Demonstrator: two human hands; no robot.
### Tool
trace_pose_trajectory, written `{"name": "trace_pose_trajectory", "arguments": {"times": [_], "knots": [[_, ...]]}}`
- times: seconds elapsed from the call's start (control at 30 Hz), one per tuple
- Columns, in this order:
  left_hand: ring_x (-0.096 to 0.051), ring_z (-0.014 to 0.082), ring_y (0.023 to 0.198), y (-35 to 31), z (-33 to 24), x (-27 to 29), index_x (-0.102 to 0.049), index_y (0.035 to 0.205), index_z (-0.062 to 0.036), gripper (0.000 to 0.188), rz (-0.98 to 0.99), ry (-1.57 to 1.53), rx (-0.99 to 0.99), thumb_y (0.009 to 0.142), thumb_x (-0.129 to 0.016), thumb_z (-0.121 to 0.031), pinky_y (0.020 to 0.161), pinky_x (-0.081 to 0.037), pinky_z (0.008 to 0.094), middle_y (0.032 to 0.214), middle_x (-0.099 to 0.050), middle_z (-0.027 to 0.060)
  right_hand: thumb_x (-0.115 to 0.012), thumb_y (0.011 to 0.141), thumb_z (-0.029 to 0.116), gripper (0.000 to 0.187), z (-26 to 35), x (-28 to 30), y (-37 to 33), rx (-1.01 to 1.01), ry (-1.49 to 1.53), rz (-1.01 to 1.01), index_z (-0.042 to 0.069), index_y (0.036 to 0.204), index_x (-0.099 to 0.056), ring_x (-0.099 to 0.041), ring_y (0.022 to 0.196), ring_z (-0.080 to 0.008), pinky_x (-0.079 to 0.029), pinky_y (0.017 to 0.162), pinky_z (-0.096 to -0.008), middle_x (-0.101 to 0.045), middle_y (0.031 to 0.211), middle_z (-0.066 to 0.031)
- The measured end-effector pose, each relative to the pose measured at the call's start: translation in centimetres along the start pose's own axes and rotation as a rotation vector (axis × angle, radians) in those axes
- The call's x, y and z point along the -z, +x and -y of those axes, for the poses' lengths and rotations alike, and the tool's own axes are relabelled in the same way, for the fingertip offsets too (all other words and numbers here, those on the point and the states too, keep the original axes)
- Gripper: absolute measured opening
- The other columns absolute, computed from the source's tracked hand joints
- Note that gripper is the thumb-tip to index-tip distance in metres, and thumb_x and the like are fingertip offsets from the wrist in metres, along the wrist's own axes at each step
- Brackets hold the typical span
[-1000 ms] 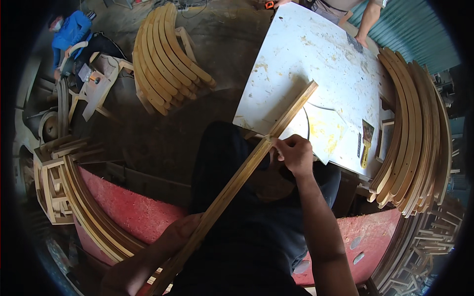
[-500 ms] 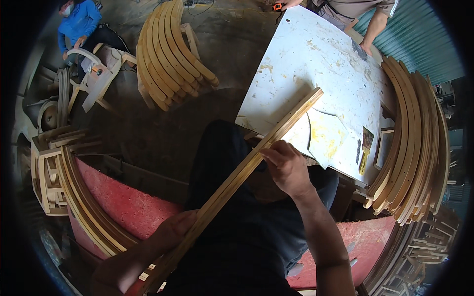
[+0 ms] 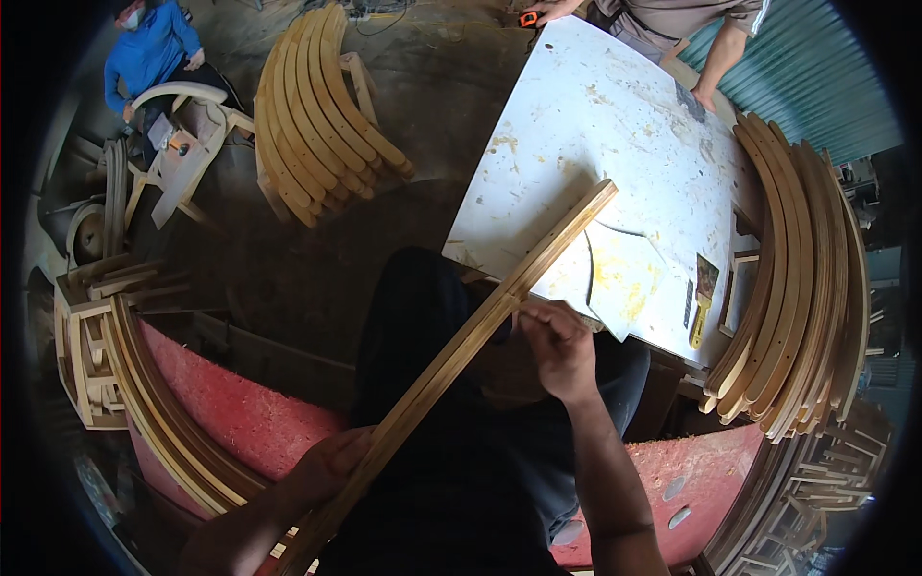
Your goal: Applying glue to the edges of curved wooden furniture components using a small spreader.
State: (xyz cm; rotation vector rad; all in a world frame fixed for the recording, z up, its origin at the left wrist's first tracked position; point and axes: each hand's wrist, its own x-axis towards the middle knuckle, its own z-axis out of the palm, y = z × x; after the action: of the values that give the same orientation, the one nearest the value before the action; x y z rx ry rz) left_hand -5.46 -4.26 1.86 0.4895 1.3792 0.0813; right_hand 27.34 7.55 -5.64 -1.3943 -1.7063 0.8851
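Note:
A long, narrow wooden strip [image 3: 461, 348] slants from my lap up over the near corner of a white table. My left hand [image 3: 331, 463] is wrapped round its lower part, partly hidden by the wood. Beside the strip's middle, my right hand [image 3: 559, 348] is closed, thumb and fingertips bunched against or very near the wood's right edge. Whatever those fingertips may hold is hidden. The strip's far end hangs above the tabletop, near a loose, yellow-stained flat piece [image 3: 624, 278].
Stained white table [image 3: 538, 125] ahead, with a yellow-handled brush [image 3: 702, 307] on it. Curved wooden slats [image 3: 792, 288] are stacked at right, more slats [image 3: 312, 115] at far left. Red panels [image 3: 240, 379] flank me. One person [image 3: 154, 53] sits far left; another's hand [image 3: 555, 10] holds an orange-and-black tool.
My right hand's fingers have curled in more and sit at the strip's side edge. The strip and the surroundings have shifted slightly left in view. The seated person's hand has lifted from the chair frame.

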Motion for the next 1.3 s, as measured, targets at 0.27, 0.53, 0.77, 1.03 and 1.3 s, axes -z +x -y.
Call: {"name": "trace_pose_trajectory", "arguments": {"times": [0.27,0.53,0.77,1.03,1.3], "knots": [[-0.06,0.0096,0.075,-0.2,-0.6,-0.1,-0.056,0.149,-0.0158,0.054,0.018,-0.02,0.065,0.109,-0.047,-0.051,0.068,-0.053,0.0277,0.09,-0.063,-0.0008,-0.075,0.092,0.002,0.019,-2.9,-0.4,0.9,-0.031,-0.122,-0.155,0.006,0.11,-0.076,-0.07,0.08,-0.0251,-0.056,0.072,-0.0331,-0.069,0.096,-0.0105],[-0.061,0.0097,0.074,-0.2,-0.7,0.0,-0.056,0.149,-0.0145,0.052,0.041,-0.038,0.078,0.11,-0.049,-0.048,0.066,-0.053,0.0271,0.089,-0.063,-0.0003,-0.075,0.089,-0.004,0.023,-3.3,-1.6,0.6,0.103,-0.237,-0.113,0.005,0.11,-0.075,-0.068,0.085,-0.025,-0.055,0.074,-0.0325,-0.066,0.097,-0.0101],[-0.061,0.0102,0.073,-0.2,-1.5,-0.4,-0.056,0.149,-0.0148,0.052,0.006,-0.031,0.102,0.11,-0.048,-0.048,0.065,-0.053,0.0274,0.087,-0.063,0.0002,-0.081,0.081,-0.004,0.032,-3.1,-1.5,-0.3,0.291,-0.432,-0.094,0.008,0.109,-0.075,-0.066,0.087,-0.0247,-0.056,0.074,-0.035,-0.064,0.095,-0.007],[-0.06,0.0092,0.069,-0.2,-0.3,-0.2,-0.056,0.149,-0.0166,0.052,0.015,-0.054,0.055,0.109,-0.049,-0.049,0.063,-0.053,0.0272,0.085,-0.063,-0.0011,-0.075,0.088,-0.007,0.025,-2.8,-0.6,-1.8,0.089,-0.027,-0.019,0.004,0.11,-0.074,-0.068,0.09,-0.0209,-0.056,0.076,-0.0317,-0.065,0.098,-0.0077],[-0.06,0.0092,0.068,0.1,0.0,-0.2,-0.056,0.149,-0.0168,0.051,0.008,-0.055,0.036,0.109,-0.049,-0.049,0.061,-0.052,0.0267,0.083,-0.063,-0.0006,-0.075,0.089,-0.004,0.024,-2.8,-1.8,0.3,0.132,-0.266,-0.088,0.005,0.111,-0.075,-0.069,0.092,-0.0264,-0.057,0.076,-0.0344,-0.067,0.1,-0.0097]]}}
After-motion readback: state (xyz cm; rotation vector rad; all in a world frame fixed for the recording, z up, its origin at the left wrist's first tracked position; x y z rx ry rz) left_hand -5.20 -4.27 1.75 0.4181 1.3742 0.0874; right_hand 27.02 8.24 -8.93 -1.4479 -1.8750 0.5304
